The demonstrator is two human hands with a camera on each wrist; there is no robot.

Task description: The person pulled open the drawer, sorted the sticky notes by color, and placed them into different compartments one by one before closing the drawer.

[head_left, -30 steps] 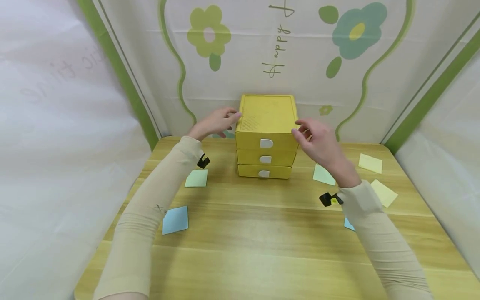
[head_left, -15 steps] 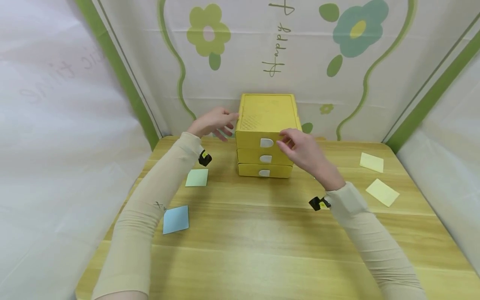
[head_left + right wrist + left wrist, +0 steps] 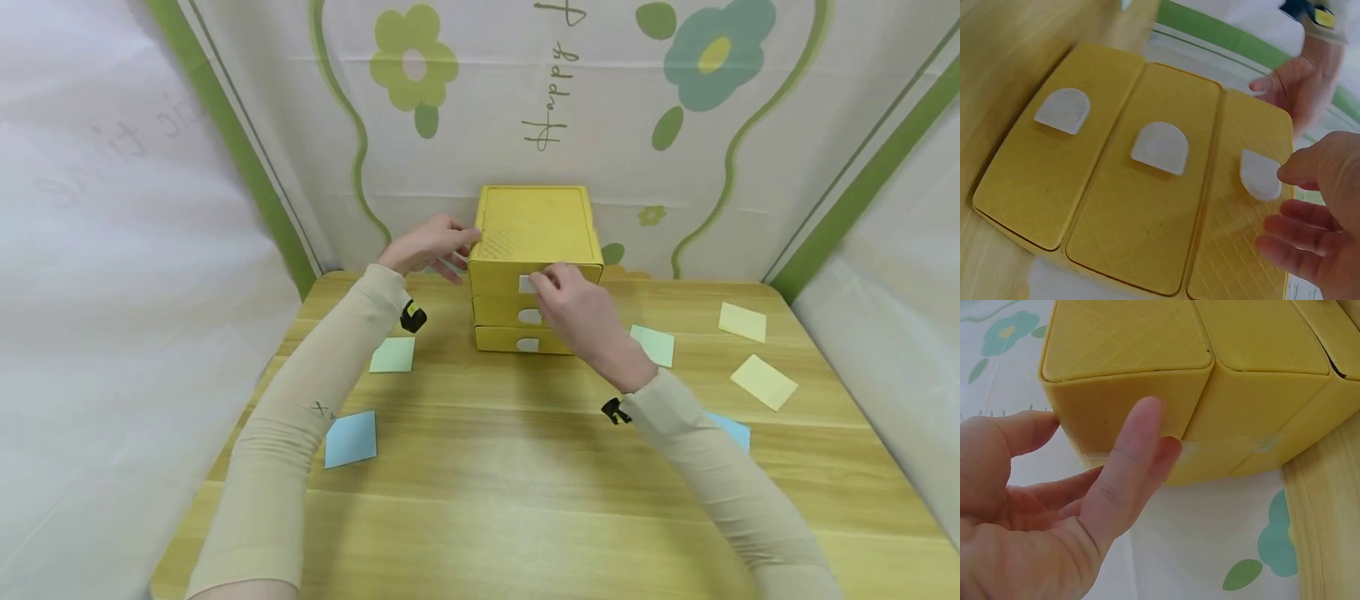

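A yellow box with three stacked drawers [image 3: 536, 221] stands at the table's back, each drawer with a white handle. My left hand [image 3: 431, 245] is at its left side; in the left wrist view the thumb of this hand [image 3: 1035, 550] meets the box edge and the fingers spread beside the yellow wall [image 3: 1260, 412]. At the front, my right hand [image 3: 585, 321] has its thumb at the top drawer's handle. The right wrist view shows that handle [image 3: 1261, 176] by the thumb tip, with the other fingers of the right hand [image 3: 1329, 206] loosely bent beside the drawer front. All drawers look closed.
Paper squares lie on the wooden table [image 3: 487, 517]: green [image 3: 392, 355] and blue [image 3: 351, 439] on the left, green [image 3: 654, 345], yellow [image 3: 742, 322], another yellow [image 3: 764, 382] and a partly covered blue [image 3: 733, 432] on the right. A flowered cloth [image 3: 465, 158] hangs behind the box.
My right hand has moved left from the box's right front corner to the top drawer's handle. My left hand has stayed nearly in place at the left side.
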